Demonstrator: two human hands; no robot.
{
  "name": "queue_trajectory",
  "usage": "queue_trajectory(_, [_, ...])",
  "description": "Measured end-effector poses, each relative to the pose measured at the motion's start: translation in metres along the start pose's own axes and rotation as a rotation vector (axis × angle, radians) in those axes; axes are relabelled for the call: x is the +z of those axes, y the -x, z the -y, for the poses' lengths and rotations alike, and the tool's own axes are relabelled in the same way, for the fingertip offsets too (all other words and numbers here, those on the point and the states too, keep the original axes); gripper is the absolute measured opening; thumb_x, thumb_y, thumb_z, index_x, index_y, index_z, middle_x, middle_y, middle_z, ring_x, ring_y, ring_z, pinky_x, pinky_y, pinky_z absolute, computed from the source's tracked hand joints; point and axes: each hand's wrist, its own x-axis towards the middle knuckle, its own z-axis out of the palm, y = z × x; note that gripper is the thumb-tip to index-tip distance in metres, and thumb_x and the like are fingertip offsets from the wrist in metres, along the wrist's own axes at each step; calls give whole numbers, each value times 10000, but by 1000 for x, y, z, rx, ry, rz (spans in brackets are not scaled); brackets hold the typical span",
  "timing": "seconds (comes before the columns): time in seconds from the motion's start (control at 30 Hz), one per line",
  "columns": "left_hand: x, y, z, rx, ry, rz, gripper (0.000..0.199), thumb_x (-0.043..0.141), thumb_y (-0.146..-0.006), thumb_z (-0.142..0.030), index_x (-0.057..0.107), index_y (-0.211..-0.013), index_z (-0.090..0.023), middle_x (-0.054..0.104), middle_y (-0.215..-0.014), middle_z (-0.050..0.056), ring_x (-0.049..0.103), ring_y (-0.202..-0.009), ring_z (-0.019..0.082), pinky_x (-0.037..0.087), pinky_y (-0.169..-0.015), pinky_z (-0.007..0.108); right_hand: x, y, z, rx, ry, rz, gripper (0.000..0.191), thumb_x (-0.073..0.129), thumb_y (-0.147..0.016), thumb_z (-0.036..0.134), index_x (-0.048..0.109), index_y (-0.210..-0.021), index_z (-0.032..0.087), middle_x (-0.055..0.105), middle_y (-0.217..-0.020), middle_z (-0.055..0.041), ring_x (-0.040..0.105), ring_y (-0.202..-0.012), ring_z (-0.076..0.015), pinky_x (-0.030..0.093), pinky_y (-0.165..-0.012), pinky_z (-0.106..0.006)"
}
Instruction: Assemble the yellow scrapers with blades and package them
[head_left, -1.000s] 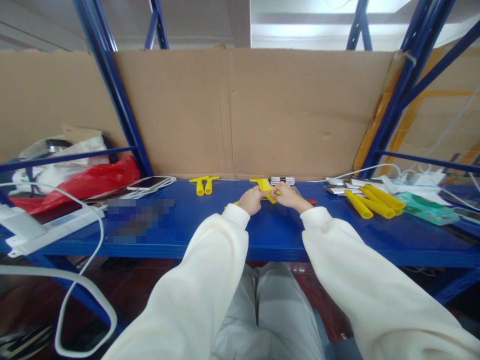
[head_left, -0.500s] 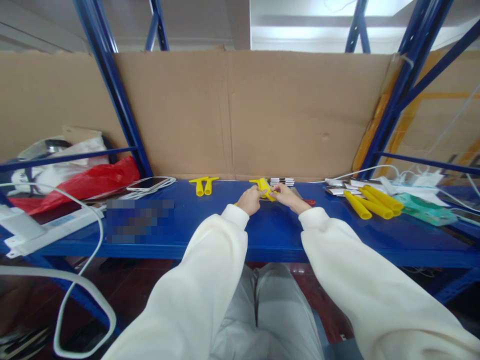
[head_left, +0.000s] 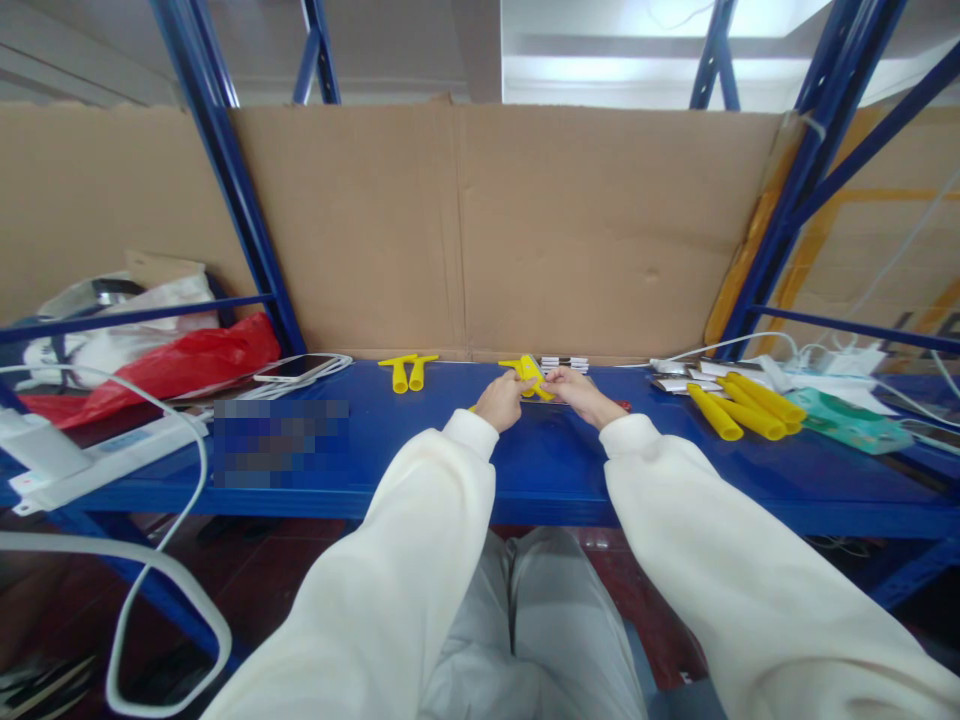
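Near the back middle of the blue table, my left hand (head_left: 500, 402) is closed on a yellow plastic scraper (head_left: 531, 371) with a wide flat head, held tilted. My right hand (head_left: 576, 394) is beside its right edge, thumb and fingers pinched together; whatever is between them is too small to make out. Another yellow T-shaped piece (head_left: 511, 363) shows just behind my left hand. By my right wrist a red object (head_left: 623, 405) lies mostly hidden. Small black-and-white packets (head_left: 564, 363) are stacked behind my right hand.
Two yellow T-shaped scrapers (head_left: 409, 374) lie left of my hands. Several yellow tubes (head_left: 750, 405) rest on the right by a green plastic packet (head_left: 855, 420). A phone (head_left: 289, 368), white cables, a power strip (head_left: 112, 462) and a red bag (head_left: 172, 365) occupy the left. A cardboard wall (head_left: 465, 230) closes the back.
My right hand has shifted slightly, and its fingers now cover more of the area by the red object. The yellow scraper in my left hand has turned a little.
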Motion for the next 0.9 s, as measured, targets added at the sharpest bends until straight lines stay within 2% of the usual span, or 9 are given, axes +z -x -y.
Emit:
queue_trajectory(0.37, [2,0,-1,49,-40,-52,557,453,-848,-11,626,-1337,-216,624,-1189,124,639,-1051,217,491,-977,340,0,1,4,19,-121,24,226,633,-602,132,444,-685,224,536,-650,60,521,-622,-117,398,-567,-228])
queue_trajectory(0.53, [2,0,-2,33,-39,-81,549,438,-862,-14,622,-1341,-208,611,-1226,126,627,-1076,220,487,-986,337,-8,-2,2,-41,-120,94,229,681,-627,190,467,-702,224,550,-669,58,533,-649,-118,430,-608,-238])
queue_trajectory(0.7, [2,0,1,-21,-25,-99,538,425,-882,-29,622,-1340,-232,607,-1231,114,630,-1076,211,498,-968,324,-12,-8,-3,-234,45,119,134,649,-733,298,539,-756,224,613,-759,16,571,-728,-148,490,-717,-308])
queue_trajectory(0.8, [2,0,2,-41,-28,-91,543,422,-884,-31,618,-1345,-238,608,-1221,111,629,-1076,210,499,-965,320,-11,-7,-4,-415,207,96,94,644,-743,260,560,-748,221,635,-810,-5,589,-781,-167,501,-802,-349])
queue_trajectory(0.9, [2,0,2,-47,-34,-83,555,431,-876,-29,606,-1359,-241,611,-1211,109,626,-1076,210,497,-971,322,-9,-3,-1,-523,330,50,49,630,-747,199,584,-750,217,641,-866,-26,602,-832,-184,498,-850,-370])
